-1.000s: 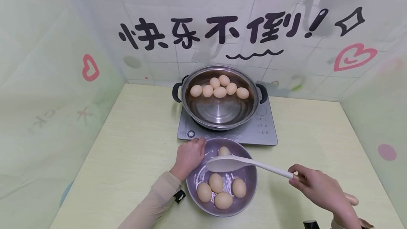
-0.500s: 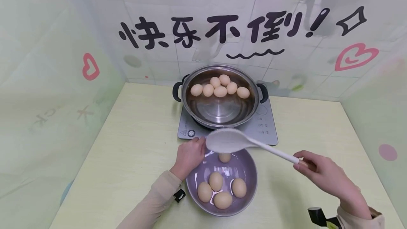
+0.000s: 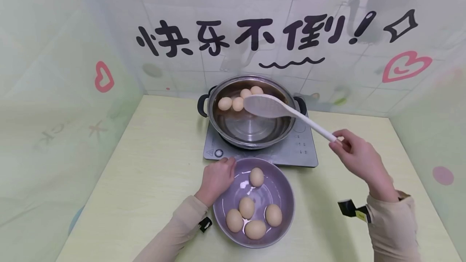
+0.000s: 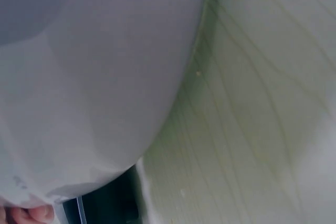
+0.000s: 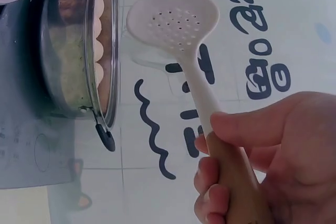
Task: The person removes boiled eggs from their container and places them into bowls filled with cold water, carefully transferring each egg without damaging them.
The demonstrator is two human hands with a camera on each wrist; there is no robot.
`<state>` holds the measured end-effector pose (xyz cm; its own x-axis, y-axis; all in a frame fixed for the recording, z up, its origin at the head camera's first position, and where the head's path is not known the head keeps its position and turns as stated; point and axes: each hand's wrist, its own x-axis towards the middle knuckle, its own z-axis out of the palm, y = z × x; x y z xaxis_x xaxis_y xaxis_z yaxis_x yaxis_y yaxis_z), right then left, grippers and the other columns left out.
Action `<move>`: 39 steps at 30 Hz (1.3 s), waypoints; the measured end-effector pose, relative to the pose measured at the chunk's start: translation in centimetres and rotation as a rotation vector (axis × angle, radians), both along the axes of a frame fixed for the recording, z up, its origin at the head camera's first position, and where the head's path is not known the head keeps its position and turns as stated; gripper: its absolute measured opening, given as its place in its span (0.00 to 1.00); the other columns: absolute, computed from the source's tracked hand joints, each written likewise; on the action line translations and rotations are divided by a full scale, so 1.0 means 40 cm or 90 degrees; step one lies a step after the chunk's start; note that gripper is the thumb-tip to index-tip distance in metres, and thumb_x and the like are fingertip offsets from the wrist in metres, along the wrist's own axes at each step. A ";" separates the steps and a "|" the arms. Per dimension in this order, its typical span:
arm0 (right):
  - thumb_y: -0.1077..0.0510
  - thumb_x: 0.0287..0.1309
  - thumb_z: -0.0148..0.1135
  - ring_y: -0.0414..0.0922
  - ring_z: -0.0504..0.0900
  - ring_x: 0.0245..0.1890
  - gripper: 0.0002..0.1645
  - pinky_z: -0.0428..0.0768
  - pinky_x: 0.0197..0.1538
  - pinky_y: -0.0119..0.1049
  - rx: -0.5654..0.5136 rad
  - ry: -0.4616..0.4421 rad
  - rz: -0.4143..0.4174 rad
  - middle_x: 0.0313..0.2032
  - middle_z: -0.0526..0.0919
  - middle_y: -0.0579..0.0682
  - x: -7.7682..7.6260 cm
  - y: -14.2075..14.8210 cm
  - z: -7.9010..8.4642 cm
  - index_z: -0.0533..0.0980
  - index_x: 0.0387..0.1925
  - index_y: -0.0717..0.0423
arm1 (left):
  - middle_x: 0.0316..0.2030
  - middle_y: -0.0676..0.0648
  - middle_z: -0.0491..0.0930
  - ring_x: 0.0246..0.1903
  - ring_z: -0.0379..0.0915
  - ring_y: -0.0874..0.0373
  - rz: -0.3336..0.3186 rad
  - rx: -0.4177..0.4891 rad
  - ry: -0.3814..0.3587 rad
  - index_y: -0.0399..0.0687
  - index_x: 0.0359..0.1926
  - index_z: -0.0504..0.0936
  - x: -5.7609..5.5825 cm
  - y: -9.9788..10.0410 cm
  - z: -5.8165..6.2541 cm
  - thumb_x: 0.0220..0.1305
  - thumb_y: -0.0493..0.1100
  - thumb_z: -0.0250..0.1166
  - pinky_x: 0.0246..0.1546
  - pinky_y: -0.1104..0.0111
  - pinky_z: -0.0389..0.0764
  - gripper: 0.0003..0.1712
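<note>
Behind the stainless pot [image 3: 251,130], a backdrop [image 3: 225,7] w/ black lettering; under cooker + bowl, a pale wood-look table [image 3: 153,165]. Directly beneath the pot, a gray induction cooker [image 3: 302,148]. Just in front of the pot, on the person's side, a purple bowl [image 3: 278,193]. Over the pot, held up above its rim, a white slotted spoon [image 3: 267,106], hiding part of the contents. R hand [image 3: 358,155], to the pot's right, has thumb & fingers curled round the spoon's wooden handle. L hand [image 3: 217,178], in front of the pot, grips the bowl's rim. Toward the pot's back, pinkish eggs [image 3: 225,104], approx. 4 showing L of the spoon; in the bowl, 5 brown eggs [image 3: 255,229], 1 nearest the pot.
</note>
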<state>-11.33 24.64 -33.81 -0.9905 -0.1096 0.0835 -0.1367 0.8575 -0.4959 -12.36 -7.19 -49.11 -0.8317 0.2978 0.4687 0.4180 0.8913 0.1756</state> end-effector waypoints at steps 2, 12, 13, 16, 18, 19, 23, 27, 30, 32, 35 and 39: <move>0.54 0.61 0.53 0.40 0.60 0.14 0.13 0.58 0.19 0.34 0.003 0.004 -0.011 0.16 0.62 0.47 -0.020 -0.012 0.001 0.70 0.44 0.58 | 0.16 0.49 0.73 0.10 0.68 0.53 0.001 0.001 0.004 0.46 0.24 0.74 0.001 -0.001 0.001 0.56 0.42 0.59 0.09 0.65 0.65 0.07; 0.58 0.59 0.53 0.44 0.68 0.17 0.13 0.61 0.19 0.36 0.022 -0.003 -0.062 0.18 0.74 0.49 -0.107 -0.069 -0.040 0.68 0.45 0.57 | 0.17 0.49 0.73 0.10 0.69 0.53 0.001 0.002 -0.007 0.47 0.26 0.75 0.003 -0.002 0.000 0.57 0.43 0.59 0.10 0.65 0.66 0.06; 0.58 0.59 0.52 0.45 0.68 0.17 0.13 0.61 0.20 0.37 0.023 -0.004 -0.065 0.18 0.75 0.50 -0.113 -0.073 -0.044 0.68 0.45 0.57 | 0.17 0.49 0.73 0.10 0.69 0.53 0.002 0.002 -0.008 0.47 0.26 0.75 0.003 -0.002 0.001 0.57 0.43 0.58 0.10 0.65 0.66 0.06; 0.58 0.59 0.53 0.47 0.70 0.20 0.13 0.61 0.20 0.38 0.029 -0.004 -0.074 0.21 0.77 0.52 -0.126 -0.082 -0.051 0.68 0.45 0.57 | 0.17 0.49 0.73 0.11 0.69 0.52 0.003 0.004 -0.010 0.47 0.26 0.75 0.003 -0.002 0.000 0.57 0.43 0.58 0.10 0.65 0.66 0.06; 0.58 0.59 0.53 0.49 0.72 0.21 0.13 0.62 0.21 0.39 0.033 -0.006 -0.076 0.23 0.79 0.54 -0.133 -0.085 -0.055 0.68 0.45 0.56 | 0.16 0.49 0.73 0.11 0.69 0.52 0.003 0.004 -0.009 0.47 0.26 0.75 0.003 -0.002 0.000 0.57 0.43 0.58 0.10 0.65 0.66 0.06; 0.58 0.59 0.53 0.49 0.72 0.22 0.13 0.62 0.21 0.39 0.034 -0.010 -0.077 0.25 0.80 0.54 -0.135 -0.087 -0.057 0.68 0.46 0.56 | 0.16 0.49 0.73 0.11 0.69 0.52 0.003 0.005 -0.009 0.47 0.26 0.75 0.003 -0.002 0.000 0.57 0.43 0.58 0.10 0.65 0.66 0.06; 0.58 0.59 0.54 0.50 0.73 0.24 0.14 0.63 0.22 0.40 0.040 -0.024 -0.075 0.27 0.81 0.55 -0.142 -0.090 -0.063 0.68 0.46 0.56 | 0.16 0.49 0.73 0.11 0.69 0.52 0.004 0.005 -0.011 0.47 0.25 0.74 0.002 -0.002 -0.001 0.57 0.42 0.58 0.10 0.65 0.66 0.06; 0.57 0.59 0.54 0.50 0.73 0.25 0.13 0.64 0.22 0.41 0.046 -0.041 -0.072 0.29 0.81 0.55 -0.142 -0.092 -0.065 0.68 0.46 0.55 | 0.16 0.49 0.73 0.11 0.69 0.52 0.006 0.003 -0.015 0.47 0.26 0.75 0.002 -0.002 -0.002 0.57 0.43 0.58 0.10 0.65 0.66 0.06; 0.57 0.59 0.53 0.49 0.74 0.25 0.13 0.64 0.23 0.41 0.052 -0.052 -0.067 0.30 0.82 0.54 -0.139 -0.091 -0.066 0.69 0.46 0.54 | 0.17 0.49 0.73 0.11 0.69 0.52 0.007 0.002 -0.016 0.47 0.27 0.75 0.002 -0.002 -0.001 0.57 0.43 0.58 0.10 0.65 0.66 0.06; 0.56 0.59 0.53 0.49 0.74 0.25 0.13 0.64 0.23 0.41 0.059 -0.057 -0.063 0.29 0.81 0.54 -0.137 -0.090 -0.068 0.69 0.46 0.53 | 0.17 0.49 0.73 0.11 0.69 0.52 0.007 0.002 -0.015 0.47 0.27 0.75 0.003 -0.002 -0.001 0.58 0.43 0.58 0.10 0.65 0.66 0.06; 0.56 0.59 0.53 0.49 0.73 0.23 0.12 0.63 0.22 0.40 0.067 -0.064 -0.057 0.26 0.80 0.51 -0.134 -0.089 -0.071 0.70 0.45 0.52 | 0.17 0.49 0.74 0.11 0.69 0.52 0.008 0.002 -0.017 0.47 0.27 0.75 0.003 -0.001 -0.001 0.58 0.43 0.58 0.10 0.65 0.66 0.06; 0.55 0.59 0.53 0.48 0.72 0.22 0.12 0.63 0.21 0.39 0.071 -0.078 -0.045 0.24 0.79 0.50 -0.128 -0.090 -0.073 0.70 0.44 0.52 | 0.17 0.49 0.74 0.11 0.69 0.53 0.008 0.003 -0.018 0.47 0.27 0.76 0.003 -0.001 -0.002 0.58 0.43 0.58 0.10 0.65 0.66 0.06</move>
